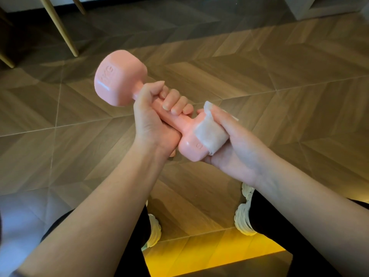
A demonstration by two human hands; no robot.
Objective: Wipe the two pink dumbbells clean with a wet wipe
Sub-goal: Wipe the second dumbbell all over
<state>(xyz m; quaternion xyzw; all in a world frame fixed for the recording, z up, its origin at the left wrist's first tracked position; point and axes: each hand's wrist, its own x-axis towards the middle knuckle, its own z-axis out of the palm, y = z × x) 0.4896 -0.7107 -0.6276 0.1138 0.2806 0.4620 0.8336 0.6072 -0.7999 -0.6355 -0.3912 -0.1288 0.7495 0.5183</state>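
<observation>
Pink dumbbell (119, 80) was held tilted in the air. Right grip (235, 148) curled round its near head, pressing a wet wipe (209, 134) on it. Left grip (153, 120) wrapped tight round the handle beyond, wood floor (259, 66) below.

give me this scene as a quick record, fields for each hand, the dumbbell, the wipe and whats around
left hand: grips the pink dumbbell by its handle
right hand: holds a wet wipe against the near head
dumbbell pose: held in the air, tilted, far head up and to the left
wipe: white, folded, wrapped over the near head
second dumbbell: not in view
surroundings: wood-pattern floor, white shoes, wooden legs top left
</observation>
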